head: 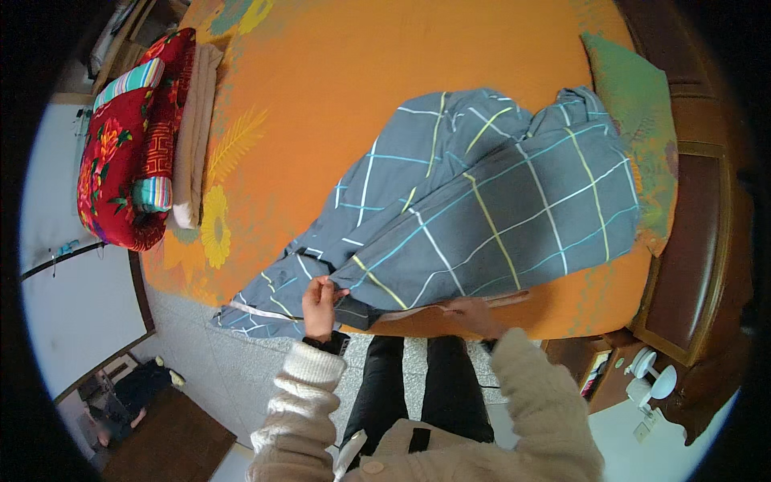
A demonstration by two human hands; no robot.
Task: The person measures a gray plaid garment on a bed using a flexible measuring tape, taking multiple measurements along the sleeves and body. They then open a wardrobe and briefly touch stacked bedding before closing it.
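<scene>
A grey checked cloth, seemingly a duvet cover (512,205), lies bunched and partly folded on the orange bed sheet (325,78). White, yellow and blue lines cross it. Its left end tapers to a narrow tail over the near bed edge. My left hand (319,307) pinches the cover's front edge between thumb and fingers. To the right, my right hand (473,314) grips a pinkish fabric strip (509,299) that runs along the cover's underside. Whether this strip is sewn to the cover cannot be seen. The fingertips of my right hand are partly hidden.
A folded red floral quilt (111,175) and a beige blanket (196,132) sit at the bed's left end. A green pillow (632,102) lies by the brown headboard (692,241). A white lamp (653,376) stands lower right. At lower left, another person (132,391) is near a brown table (171,437).
</scene>
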